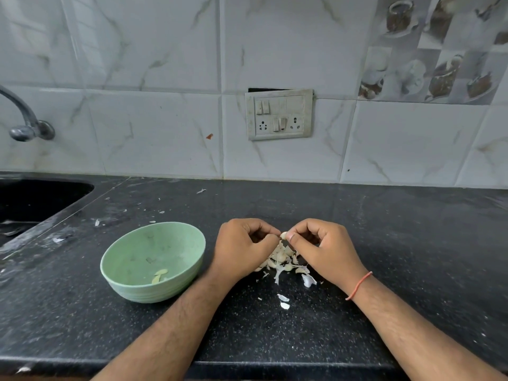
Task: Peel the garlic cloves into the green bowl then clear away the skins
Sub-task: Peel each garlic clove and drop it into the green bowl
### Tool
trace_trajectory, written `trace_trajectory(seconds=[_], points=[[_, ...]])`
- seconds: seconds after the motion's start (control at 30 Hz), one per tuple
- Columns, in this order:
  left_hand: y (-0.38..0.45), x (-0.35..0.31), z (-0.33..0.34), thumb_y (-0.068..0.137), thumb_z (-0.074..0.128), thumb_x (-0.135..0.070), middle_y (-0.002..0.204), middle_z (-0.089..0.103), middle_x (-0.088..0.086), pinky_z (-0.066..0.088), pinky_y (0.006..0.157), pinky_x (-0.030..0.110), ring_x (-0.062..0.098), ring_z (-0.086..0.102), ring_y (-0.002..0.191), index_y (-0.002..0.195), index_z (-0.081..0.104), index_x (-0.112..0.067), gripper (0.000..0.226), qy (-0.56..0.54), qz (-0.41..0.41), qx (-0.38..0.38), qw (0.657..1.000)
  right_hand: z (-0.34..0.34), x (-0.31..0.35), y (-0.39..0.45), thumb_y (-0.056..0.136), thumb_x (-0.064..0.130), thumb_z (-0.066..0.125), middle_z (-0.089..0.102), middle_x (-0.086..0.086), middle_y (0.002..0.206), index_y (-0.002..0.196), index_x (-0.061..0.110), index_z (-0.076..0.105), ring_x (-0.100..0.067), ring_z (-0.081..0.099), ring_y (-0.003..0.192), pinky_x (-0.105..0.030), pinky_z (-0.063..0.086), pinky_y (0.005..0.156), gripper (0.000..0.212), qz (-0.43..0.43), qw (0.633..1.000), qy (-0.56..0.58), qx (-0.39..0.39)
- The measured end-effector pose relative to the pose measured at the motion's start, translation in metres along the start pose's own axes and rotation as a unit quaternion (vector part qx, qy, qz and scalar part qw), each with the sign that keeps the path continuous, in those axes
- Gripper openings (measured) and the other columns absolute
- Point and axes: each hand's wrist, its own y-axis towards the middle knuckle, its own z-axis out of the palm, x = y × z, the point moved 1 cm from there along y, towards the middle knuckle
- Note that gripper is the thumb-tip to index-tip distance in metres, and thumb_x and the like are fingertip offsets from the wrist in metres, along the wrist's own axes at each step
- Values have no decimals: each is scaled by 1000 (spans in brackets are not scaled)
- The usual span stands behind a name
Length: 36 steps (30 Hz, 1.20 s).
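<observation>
forearms (pixel 170 320), green bowl (pixel 129 259) holding peeled cloves (pixel 159 275)

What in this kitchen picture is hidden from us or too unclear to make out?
All in the head view:
- The clove pinched between the left hand and right hand: fingertips cover most of it, so how much skin remains is unclear.
- The garlic pile below the hands: partly hidden by them; cloves cannot be counted.
- The sink: cut off by the left edge.
- The green bowl: its contents are too small to count.

Black speckled countertop (pixel 384 243), marble-look wall tiles (pixel 154 78), switchboard (pixel 279 114), tap (pixel 26 119)
</observation>
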Motion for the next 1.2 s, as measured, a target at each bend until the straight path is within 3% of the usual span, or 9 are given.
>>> trace_trajectory(seconds=[0.17, 0.3, 0.47, 0.6, 0.7, 0.8, 0.97, 1.1, 1.2], points=[[-4, -4, -1, 83, 86, -26, 72, 76, -14, 50, 62, 15, 0, 68, 64, 88, 86, -28, 5, -7, 38, 15, 999, -1, 0, 1, 94, 24, 79, 77, 2, 75, 85, 26, 82, -21, 74, 67, -51, 64, 64, 10, 20, 1000, 19, -6], [-3, -3, -2, 85, 86, -26, 75, 78, -15, 60, 68, 27, 8, 74, 71, 84, 85, -28, 2, 7, 45, 12, 999, -1, -3, 2, 95, 25, 79, 78, 2, 79, 86, 28, 82, -24, 75, 74, -53, 64, 67, 10, 21, 999, 31, -1], [-3, -3, 0, 83, 84, -23, 71, 76, -13, 54, 63, 19, 9, 71, 67, 77, 81, -27, 8, 14, 49, 2, 999, 0, -4, 1, 94, 22, 80, 78, 4, 81, 89, 25, 82, -23, 75, 76, -53, 64, 69, 7, 19, 999, 36, 11], [-3, 0, 1, 82, 83, -24, 70, 73, -10, 54, 62, 22, 12, 68, 66, 74, 77, -25, 10, 16, 54, 11, 998, 0, -5, 1, 94, 20, 81, 79, 3, 80, 88, 22, 82, -20, 75, 73, -45, 64, 70, 6, 19, 999, 32, 31], [-1, 2, 2, 81, 81, -23, 69, 72, -9, 49, 62, 19, 3, 62, 63, 74, 75, -26, 10, 10, 49, 15, 999, 0, -3, 0, 94, 16, 80, 79, 2, 80, 88, 19, 82, -15, 73, 71, -33, 60, 70, 7, 25, 997, 44, 62], [-1, 2, 1, 81, 73, -27, 70, 72, -9, 51, 61, 23, 3, 61, 63, 76, 74, -27, 6, 3, 52, 17, 999, 0, -2, 0, 94, 16, 80, 79, -1, 81, 88, 18, 82, -27, 75, 76, -45, 64, 71, 7, 36, 996, 65, 56], [-1, 1, 0, 86, 56, -20, 58, 64, -3, 44, 54, 30, 7, 50, 53, 70, 71, -20, 22, -20, 48, 2, 999, -2, 0, 3, 93, 14, 80, 80, -9, 83, 85, 12, 82, -34, 78, 81, -50, 64, 75, 8, 80, 988, 129, 11], [-3, 3, 0, 103, 57, -36, 51, 56, -5, 39, 55, 29, 4, 47, 50, 64, 69, -17, 45, -7, 52, 7, 999, -2, 3, 4, 94, 5, 76, 81, -16, 87, 89, -2, 78, -36, 79, 83, -47, 62, 76, 9, 124, 974, 191, 7], [2, 7, 3, 97, 76, -28, 71, 73, -12, 47, 63, 20, 2, 63, 64, 85, 81, -27, 14, 0, 71, 28, 997, -2, 2, 4, 92, 4, 78, 80, -18, 86, 89, -2, 77, -38, 79, 81, -42, 62, 72, 7, 132, 970, 204, 8]])
